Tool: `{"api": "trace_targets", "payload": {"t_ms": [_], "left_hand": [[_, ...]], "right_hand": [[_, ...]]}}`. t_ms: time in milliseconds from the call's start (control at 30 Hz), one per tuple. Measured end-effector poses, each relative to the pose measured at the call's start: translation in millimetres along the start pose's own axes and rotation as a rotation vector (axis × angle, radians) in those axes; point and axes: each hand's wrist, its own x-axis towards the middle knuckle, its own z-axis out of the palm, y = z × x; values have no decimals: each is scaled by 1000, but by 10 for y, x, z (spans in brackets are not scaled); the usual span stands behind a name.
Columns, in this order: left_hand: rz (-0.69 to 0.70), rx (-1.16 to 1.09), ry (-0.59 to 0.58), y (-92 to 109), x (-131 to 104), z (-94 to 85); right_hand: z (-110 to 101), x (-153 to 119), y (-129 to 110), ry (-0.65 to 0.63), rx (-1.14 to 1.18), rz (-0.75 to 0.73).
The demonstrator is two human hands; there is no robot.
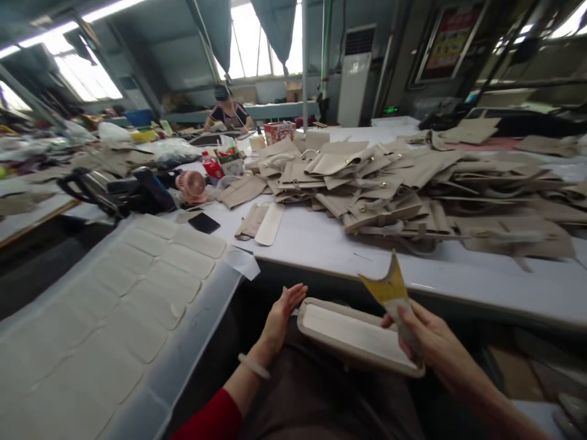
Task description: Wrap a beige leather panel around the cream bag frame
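On my lap rests a beige bag piece with a raised rim and a long white panel facing up inside it. My left hand is at its left end, fingers stretched out and holding nothing; whether the palm touches the rim I cannot tell. Gripped in my right hand is a yellow scraper with a pale handle. Its curved, pointed-cornered blade is tilted up above the right part of the panel. The right fingers hide some of the handle and the bag's right end.
Left of me, a sheeted table carries rows of white panels. Ahead, a white table holds a large heap of beige bag pieces, a pink fan and a black flat piece. A person sits far back.
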Motion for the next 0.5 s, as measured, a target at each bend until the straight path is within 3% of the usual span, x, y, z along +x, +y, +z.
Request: {"api": "trace_targets", "payload": {"t_ms": [67,133,267,400,500], "left_hand": [[-17,-11,-20,-91,-177,-6],[-44,-27,-30,-155,-278,18],[-104,-21,12,-147,-199,67],[-124,138,50,-38,12,101],[-174,220,45,18,17,134]], "right_hand": [[-295,413,-16,128,-311,-145],[-463,858,6,213,-621,-293],[-474,1605,66,376,-1185,-340],[-336,2056,120,376,-1264,-432],[-308,2077,122,402,-1216,-442]]}}
